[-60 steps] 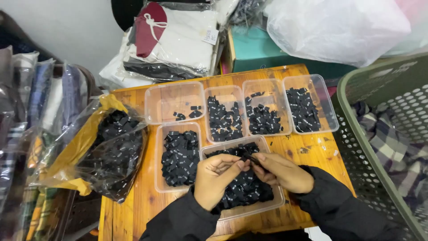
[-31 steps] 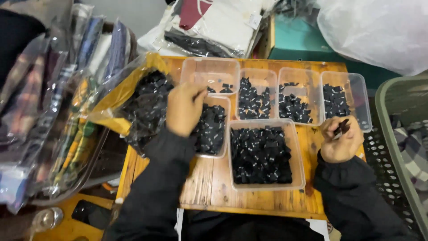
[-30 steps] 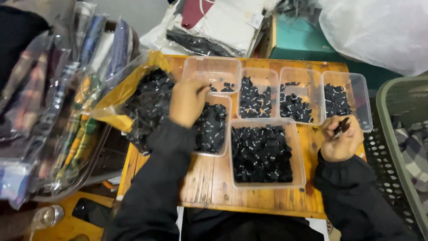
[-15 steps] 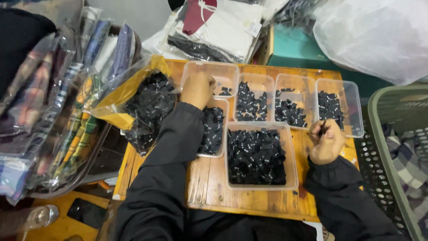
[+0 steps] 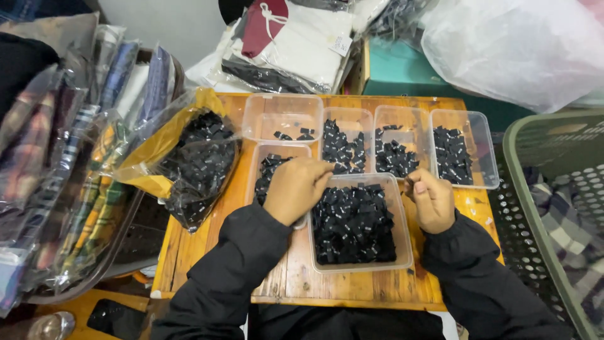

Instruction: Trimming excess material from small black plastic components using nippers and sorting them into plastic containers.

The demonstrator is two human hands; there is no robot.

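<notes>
Black small pieces fill the near clear tub (image 5: 360,225) on the wooden table (image 5: 296,280), and both black-sleeved hands hover at its far corners: the left hand (image 5: 297,187) is curled loosely, fingers bent down over the smaller tub (image 5: 272,167) of the same pieces just left of it, and whether it pinches one I cannot tell, while the right hand (image 5: 431,199) is clenched at the near tub's right rim, its contents hidden. Farther off stands a row of four tubs (image 5: 368,137), with a clear bag of pieces (image 5: 196,165) left and a green basket (image 5: 548,208) right.
</notes>
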